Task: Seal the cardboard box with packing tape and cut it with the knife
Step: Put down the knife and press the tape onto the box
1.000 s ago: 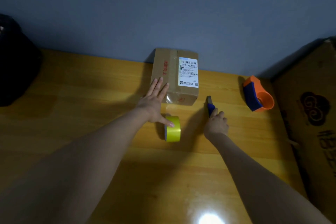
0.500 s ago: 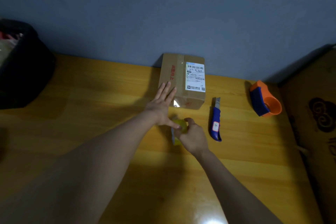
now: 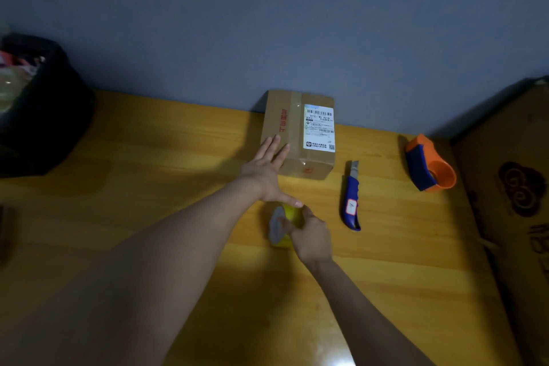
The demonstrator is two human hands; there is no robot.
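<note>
Gripping the yellow packing tape roll [image 3: 285, 226] standing on edge on the wooden bench [image 3: 148, 187], right hand [image 3: 312, 236] has fingers curled around it. Left hand [image 3: 266, 172] lies flat, fingers spread, holding nothing, tips on the cardboard box [image 3: 298, 134] at the wall. Blue utility knife [image 3: 351, 197] lies right of the box; orange tape dispenser [image 3: 429, 165] further right.

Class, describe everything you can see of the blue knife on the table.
The knife is a utility cutter with a curved blue handle, plastic by its look, bearing a small white label edged in red. A short grey blade section sticks out of its far end, pointing toward the wall. It lies flat on the wooden table, untouched, right of the cardboard box and clear of both hands.
</note>
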